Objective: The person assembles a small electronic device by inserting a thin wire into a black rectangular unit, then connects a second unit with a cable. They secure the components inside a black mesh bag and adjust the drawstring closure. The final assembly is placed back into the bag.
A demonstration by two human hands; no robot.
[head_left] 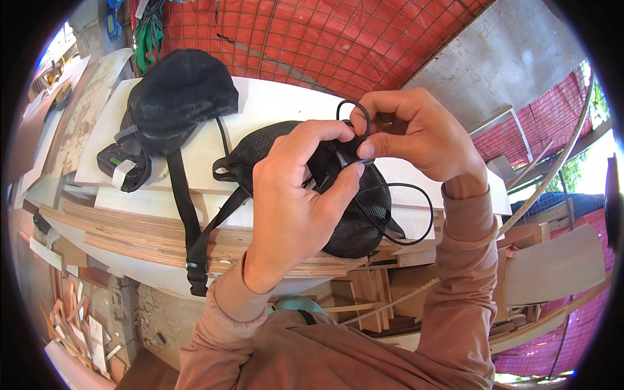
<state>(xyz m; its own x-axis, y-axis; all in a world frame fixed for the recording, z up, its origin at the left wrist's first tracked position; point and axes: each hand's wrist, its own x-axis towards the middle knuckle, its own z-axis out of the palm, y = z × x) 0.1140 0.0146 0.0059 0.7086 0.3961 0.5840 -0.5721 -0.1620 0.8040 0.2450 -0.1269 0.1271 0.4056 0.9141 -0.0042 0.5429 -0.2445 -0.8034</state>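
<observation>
My left hand curls its thumb and fingers round a small dark piece over a black mesh pouch; the fingers partly hide it. My right hand pinches a thin black cable close to that piece. One loop of the cable rises above the fingertips, and another bends out right of the pouch. Left of my hands lies a smooth black pouch, joined by a black strap ending in a buckle. A small black boxy device rests beside this pouch.
Everything lies on a white board over stacked plywood sheets. Behind stands a rusty wire grid with red sheeting. Wood scraps fill the lower left, and a curved wooden strip runs along the right.
</observation>
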